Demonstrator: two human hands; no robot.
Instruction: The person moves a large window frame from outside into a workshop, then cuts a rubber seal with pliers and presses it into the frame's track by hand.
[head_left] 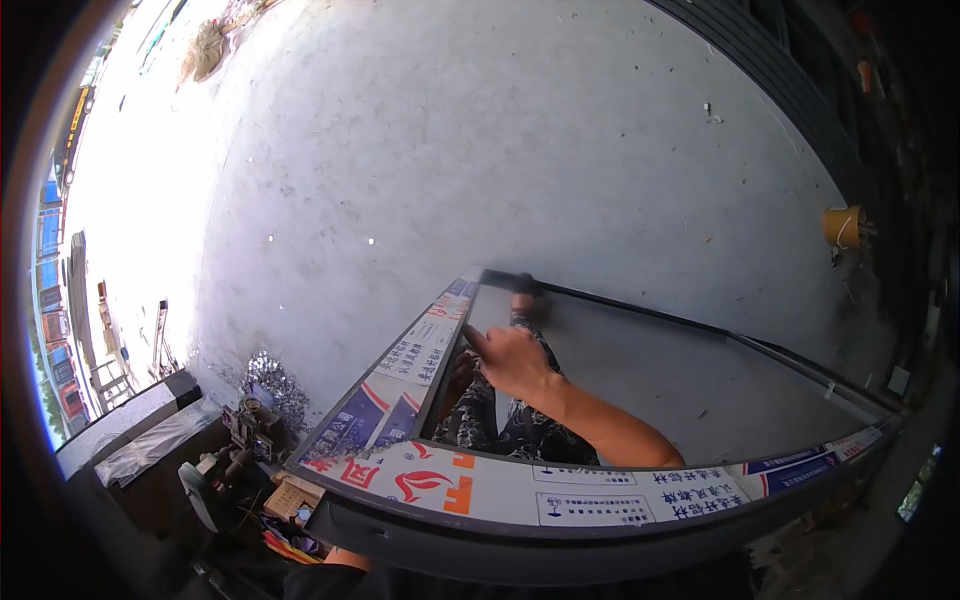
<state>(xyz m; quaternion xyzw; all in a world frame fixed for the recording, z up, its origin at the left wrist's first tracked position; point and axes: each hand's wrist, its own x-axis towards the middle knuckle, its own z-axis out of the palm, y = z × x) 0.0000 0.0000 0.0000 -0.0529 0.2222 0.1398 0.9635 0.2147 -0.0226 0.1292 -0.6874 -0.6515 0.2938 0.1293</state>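
Downward fisheye view of a large, four-sided dark metal frame, close to the wearer in the near middle of the scene. Along its left bar and near bar, white protective film with blue, red and orange print. Far bar slim and dark, slanting nearer toward the right.

Right hand within the opening, reaching in from the near right, fingers bent, fingertips at the inner edge of the left bar; cannot tell whether gripping it or only touching. Left hand too hidden or shaded to make out; cannot tell its grip. Below the frame, at the near left, a small patch of bare arm.

Through the opening, patterned dark trousers, with one foot by the far bar's left end. All around, a pale grey floor. To the near left, a heap of shiny metal shavings just beyond a small machine. Far to the right, a yellow bucket.
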